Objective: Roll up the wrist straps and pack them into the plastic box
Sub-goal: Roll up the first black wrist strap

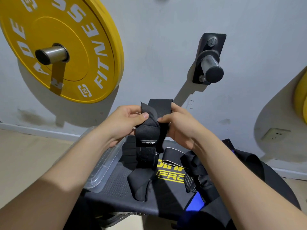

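A black wrist strap (150, 130) with a small grey logo tag is held up in front of the wall, its upper part folded over and its tail hanging down to the black bench pad (116, 185). My left hand (123, 121) pinches its left edge with thumb and fingers. My right hand (181, 123) grips its right side. A clear plastic box (104, 165) lies tilted on the bench's left edge, partly behind my left forearm. More black straps (196, 166) lie in a loose heap on the bench at right.
A yellow weight plate (58, 39) hangs on a wall peg at upper left. An empty steel peg (211, 67) juts from the wall above my hands. Another yellow plate (301, 97) shows at the right edge. A wall socket (275, 134) sits low right.
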`<action>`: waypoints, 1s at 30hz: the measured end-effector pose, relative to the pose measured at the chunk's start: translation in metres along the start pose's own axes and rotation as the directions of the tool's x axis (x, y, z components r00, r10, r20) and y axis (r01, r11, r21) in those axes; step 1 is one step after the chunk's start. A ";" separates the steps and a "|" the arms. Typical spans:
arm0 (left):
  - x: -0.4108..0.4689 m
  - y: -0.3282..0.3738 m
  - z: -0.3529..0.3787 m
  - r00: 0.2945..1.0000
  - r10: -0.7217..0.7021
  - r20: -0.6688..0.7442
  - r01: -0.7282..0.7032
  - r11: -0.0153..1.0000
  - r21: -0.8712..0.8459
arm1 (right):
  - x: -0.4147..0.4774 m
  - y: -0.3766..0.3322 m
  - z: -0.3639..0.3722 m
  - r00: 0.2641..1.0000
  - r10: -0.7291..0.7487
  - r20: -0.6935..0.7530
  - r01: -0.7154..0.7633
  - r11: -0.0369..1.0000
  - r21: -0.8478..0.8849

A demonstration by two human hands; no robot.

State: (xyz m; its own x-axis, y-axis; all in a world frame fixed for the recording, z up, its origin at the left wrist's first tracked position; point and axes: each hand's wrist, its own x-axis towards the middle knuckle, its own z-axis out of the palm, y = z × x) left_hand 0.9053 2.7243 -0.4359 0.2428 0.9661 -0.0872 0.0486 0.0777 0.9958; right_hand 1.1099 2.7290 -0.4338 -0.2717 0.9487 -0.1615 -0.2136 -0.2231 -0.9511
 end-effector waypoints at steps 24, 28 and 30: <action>0.001 -0.007 0.019 0.991 -0.040 0.127 0.020 0.987 0.156 | -0.011 -0.006 0.011 0.966 -0.209 -0.152 0.236 0.952 0.195; -0.002 -0.003 0.020 0.999 -0.012 0.033 0.008 0.994 0.107 | -0.010 -0.005 0.011 0.967 -0.206 -0.148 0.215 0.975 0.053; -0.004 -0.002 0.021 1.000 0.004 0.002 -0.004 0.993 0.115 | -0.010 0.000 0.009 0.970 -0.193 -0.145 0.181 0.979 -0.095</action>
State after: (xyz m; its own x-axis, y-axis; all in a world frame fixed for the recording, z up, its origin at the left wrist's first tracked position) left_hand 0.9244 2.7146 -0.4383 0.2452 0.9659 -0.0837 0.1585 0.0452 0.9863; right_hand 1.1040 2.7178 -0.4295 -0.0862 0.9962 -0.0112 -0.1692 -0.0257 -0.9852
